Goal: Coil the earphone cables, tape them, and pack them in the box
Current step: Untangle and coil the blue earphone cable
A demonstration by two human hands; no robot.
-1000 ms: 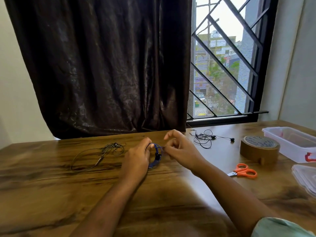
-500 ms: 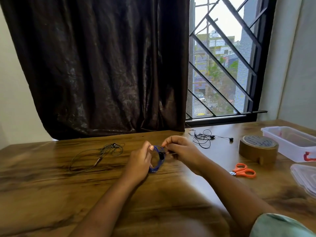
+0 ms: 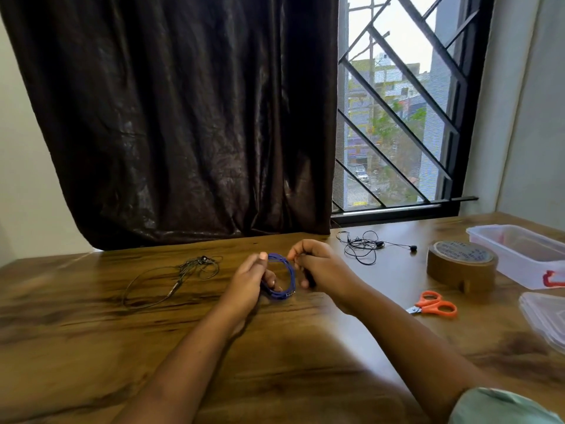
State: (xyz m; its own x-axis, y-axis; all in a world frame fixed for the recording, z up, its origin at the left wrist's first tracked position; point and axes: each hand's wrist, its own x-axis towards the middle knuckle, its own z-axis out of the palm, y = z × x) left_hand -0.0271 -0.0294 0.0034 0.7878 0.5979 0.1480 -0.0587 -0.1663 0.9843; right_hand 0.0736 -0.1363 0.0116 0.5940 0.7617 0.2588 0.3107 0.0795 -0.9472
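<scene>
Both forearms bare, reaching fwd + inward, meeting near centre. Left grip: thumb up, fingers curled thru blue coil, holding it. Right grip: knuckles up, fingers curled, tips pinching coil's right rim. Wrists approx level, grips just apart.

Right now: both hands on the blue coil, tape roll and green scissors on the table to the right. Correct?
One thing is off: the scissors are orange, not green, as the head view shows. The rest holds: the left hand and right hand both grip the blue coil, and the tape roll and scissors lie on the table to the right.
</scene>
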